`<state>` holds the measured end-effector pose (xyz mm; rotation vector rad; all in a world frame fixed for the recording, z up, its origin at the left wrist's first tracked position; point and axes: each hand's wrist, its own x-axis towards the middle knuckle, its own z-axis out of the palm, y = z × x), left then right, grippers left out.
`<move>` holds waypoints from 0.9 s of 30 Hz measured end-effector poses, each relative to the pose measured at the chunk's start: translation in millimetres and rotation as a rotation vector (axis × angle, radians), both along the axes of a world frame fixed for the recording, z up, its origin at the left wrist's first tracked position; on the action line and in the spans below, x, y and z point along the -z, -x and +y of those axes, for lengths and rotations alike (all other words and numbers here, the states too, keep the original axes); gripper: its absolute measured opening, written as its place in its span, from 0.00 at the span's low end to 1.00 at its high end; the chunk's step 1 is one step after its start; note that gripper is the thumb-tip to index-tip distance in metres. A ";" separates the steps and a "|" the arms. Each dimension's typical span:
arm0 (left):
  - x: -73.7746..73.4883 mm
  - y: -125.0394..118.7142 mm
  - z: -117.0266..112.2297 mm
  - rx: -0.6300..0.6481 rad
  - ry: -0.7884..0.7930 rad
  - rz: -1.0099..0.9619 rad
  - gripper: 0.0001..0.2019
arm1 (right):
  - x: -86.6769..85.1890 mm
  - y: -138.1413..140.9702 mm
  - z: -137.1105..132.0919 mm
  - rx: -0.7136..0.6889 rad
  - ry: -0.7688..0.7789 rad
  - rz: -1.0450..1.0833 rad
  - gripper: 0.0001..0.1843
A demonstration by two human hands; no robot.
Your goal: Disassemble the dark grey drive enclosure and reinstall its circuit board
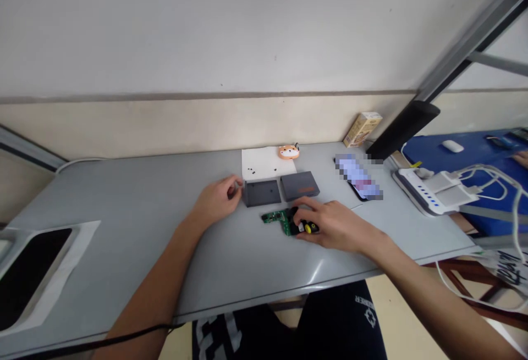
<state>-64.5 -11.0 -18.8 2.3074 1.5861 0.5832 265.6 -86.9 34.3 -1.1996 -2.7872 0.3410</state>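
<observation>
My right hand (328, 222) grips a green circuit board (284, 218) by the black part at its right end, where a round yellow piece shows. The board's narrow arm points left, low over or on the grey table. My left hand (218, 200) rests at the left side of a shallow dark grey case half (263, 192), its thumb and fingers curled together; what they hold, if anything, is hidden. A second dark grey case piece (300, 185) with reddish marking lies right of the first, just beyond my right fingertips.
Behind the case pieces is white paper (259, 162) with several tiny dark bits and an orange animal-faced item (289, 152). To the right are a phone (358, 177), a carton (363, 129) and a white power strip (433, 192). A black-screened device (33, 272) lies left.
</observation>
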 end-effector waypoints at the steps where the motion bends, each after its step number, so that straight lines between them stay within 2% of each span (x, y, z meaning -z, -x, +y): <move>1: 0.6 0.0 0.3 -0.001 -0.007 0.009 0.10 | -5.6 2.9 6.6 -0.006 -0.023 0.028 0.14; 5: 0.3 -2.1 0.7 0.008 -0.039 0.022 0.10 | -22.8 15.5 43.9 0.064 -0.113 0.094 0.19; 7: -0.5 -3.3 0.7 0.027 -0.057 0.011 0.09 | -23.0 21.3 61.8 0.105 -0.126 0.105 0.22; 9: -1.1 -3.9 0.7 0.043 -0.053 0.008 0.09 | -17.1 26.6 72.8 0.083 -0.104 0.114 0.22; 16: -1.3 -1.5 2.0 0.105 -0.045 0.004 0.08 | 13.4 39.7 66.2 0.035 -0.087 0.127 0.22; 27: -1.3 -1.2 1.8 0.113 -0.051 0.012 0.09 | 20.8 39.6 69.0 0.043 -0.124 0.156 0.21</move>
